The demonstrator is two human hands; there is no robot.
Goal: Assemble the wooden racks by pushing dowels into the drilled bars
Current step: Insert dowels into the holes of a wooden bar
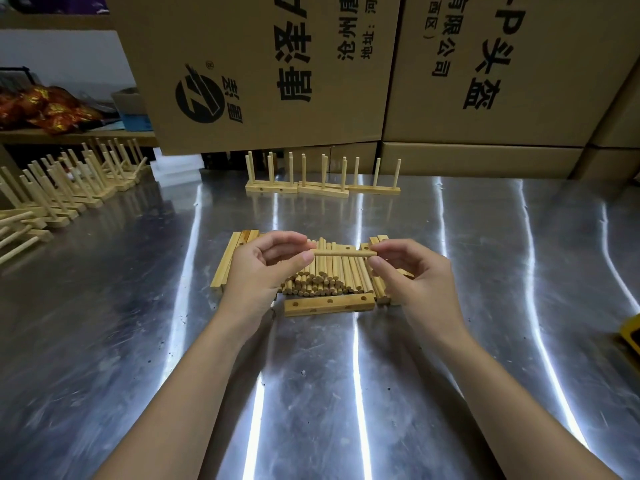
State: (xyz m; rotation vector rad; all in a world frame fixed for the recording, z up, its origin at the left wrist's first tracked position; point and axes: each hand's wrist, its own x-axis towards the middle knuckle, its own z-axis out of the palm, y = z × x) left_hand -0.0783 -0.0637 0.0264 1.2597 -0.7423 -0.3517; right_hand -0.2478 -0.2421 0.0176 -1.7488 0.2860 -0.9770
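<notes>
- dowel (pixel 344 253) held level and crosswise, just above frame centre, clear of the table
- left hand (pixel 263 268) pinches its left end between thumb and forefinger, other fingers loosely bent
- right hand (pixel 408 275) pinches the right end the same way
- dowel pile (pixel 322 278) directly below, on steel table (pixel 138 341)
- drilled bar (pixel 329 304) flat at pile's 6 o'clock, just beside it, holes showing
- bar stacks (pixel 235 261) at pile's 9 and 3 o'clock, right one partly hidden by hand
- finished racks (pixel 322 178) upright at 12 o'clock
- more racks (pixel 69 188) at 10 o'clock
- cardboard boxes (pixel 277 64) behind, print turned sideways: "沧州", "地址", "有限公司", "头盔", round black logo with ®
- red-gold packets (pixel 45 109) far 10 o'clock
- yellow object (pixel 630 332) at 3 o'clock edge, cut off
</notes>
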